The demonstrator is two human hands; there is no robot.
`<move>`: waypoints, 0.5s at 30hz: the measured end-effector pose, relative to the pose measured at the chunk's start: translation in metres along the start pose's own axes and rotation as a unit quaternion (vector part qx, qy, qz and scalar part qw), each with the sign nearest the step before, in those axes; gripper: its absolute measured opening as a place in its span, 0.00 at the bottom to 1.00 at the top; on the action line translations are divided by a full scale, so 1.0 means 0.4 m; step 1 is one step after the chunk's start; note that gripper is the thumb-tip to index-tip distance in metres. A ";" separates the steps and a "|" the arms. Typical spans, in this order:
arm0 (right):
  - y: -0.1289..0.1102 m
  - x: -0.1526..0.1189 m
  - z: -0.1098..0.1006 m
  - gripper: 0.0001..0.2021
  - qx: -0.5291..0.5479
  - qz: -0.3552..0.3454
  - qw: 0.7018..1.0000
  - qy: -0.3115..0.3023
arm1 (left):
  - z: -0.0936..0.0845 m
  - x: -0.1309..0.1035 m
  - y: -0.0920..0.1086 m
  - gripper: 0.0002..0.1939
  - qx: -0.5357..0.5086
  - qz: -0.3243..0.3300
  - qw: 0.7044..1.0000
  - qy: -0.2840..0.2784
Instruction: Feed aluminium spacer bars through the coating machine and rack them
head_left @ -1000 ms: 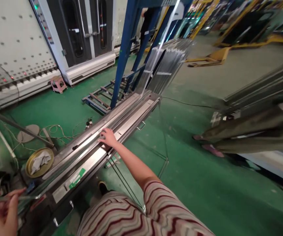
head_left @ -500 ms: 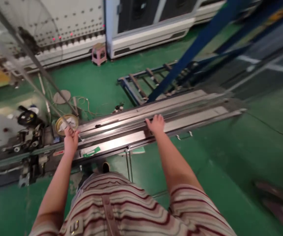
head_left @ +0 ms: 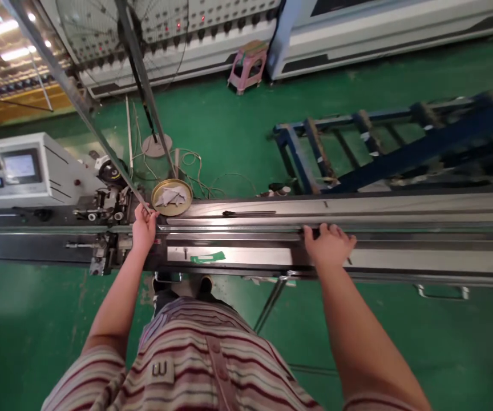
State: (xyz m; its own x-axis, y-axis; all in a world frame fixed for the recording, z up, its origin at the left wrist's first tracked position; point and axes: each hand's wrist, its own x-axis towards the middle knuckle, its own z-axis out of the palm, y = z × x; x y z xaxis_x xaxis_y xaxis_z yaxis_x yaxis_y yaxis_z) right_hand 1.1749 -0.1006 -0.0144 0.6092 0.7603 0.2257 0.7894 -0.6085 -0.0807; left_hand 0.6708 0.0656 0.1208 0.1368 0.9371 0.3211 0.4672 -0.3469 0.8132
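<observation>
My left hand (head_left: 144, 231) is closed, its fingers pinching a thin grey metal bar (head_left: 109, 151) that slants down from the upper left. A long dotted metal strip (head_left: 229, 228) lies along the machine's rail between my hands; whether it joins the slanting bar is hidden at my left fingers. My right hand (head_left: 330, 245) curls over the rail farther right, with something small and dark between thumb and fingers. A slim black tool (head_left: 249, 213) lies behind the strip. In front lies a green label (head_left: 207, 257) on the bright metal bed (head_left: 246, 256).
A yellow round tin (head_left: 189, 208) with crumpled pale cloth (head_left: 172, 196) stands behind my left hand. Clamp mechanisms (head_left: 105, 208) and a control box (head_left: 58, 171) are at left. Behind are a pink stool (head_left: 249, 65), loose cables (head_left: 199, 182) and a blue roller frame (head_left: 295, 157).
The view has turned and levelled, bringing the control box in at left. My left hand keeps its hold on the bar; my right hand stays on the rail.
</observation>
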 end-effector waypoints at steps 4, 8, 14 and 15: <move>-0.196 -0.086 -0.008 0.30 -0.008 -0.013 1.000 0.024 | -0.169 0.015 -0.115 0.20 0.021 -0.004 1.000 0.016; -0.400 -0.167 -0.018 0.29 -0.040 -0.044 0.998 0.033 | -0.342 0.040 -0.230 0.21 0.044 -0.008 0.999 0.032; -0.704 -0.277 -0.029 0.32 -0.070 -0.059 0.995 0.025 | -0.604 0.079 -0.404 0.21 0.053 -0.005 0.998 0.044; -0.752 -0.296 -0.032 0.33 -0.071 -0.062 0.995 0.024 | -0.645 0.085 -0.433 0.21 0.055 -0.006 0.997 0.049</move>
State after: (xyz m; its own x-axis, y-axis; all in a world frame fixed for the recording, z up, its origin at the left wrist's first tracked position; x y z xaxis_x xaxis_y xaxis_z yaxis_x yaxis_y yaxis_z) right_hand 0.8644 -0.0105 -0.0044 0.5014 0.8217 0.2708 0.8371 -0.5399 0.0882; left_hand 0.3693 0.1476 0.1162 0.0465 0.9310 0.3621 0.5616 -0.3242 0.7613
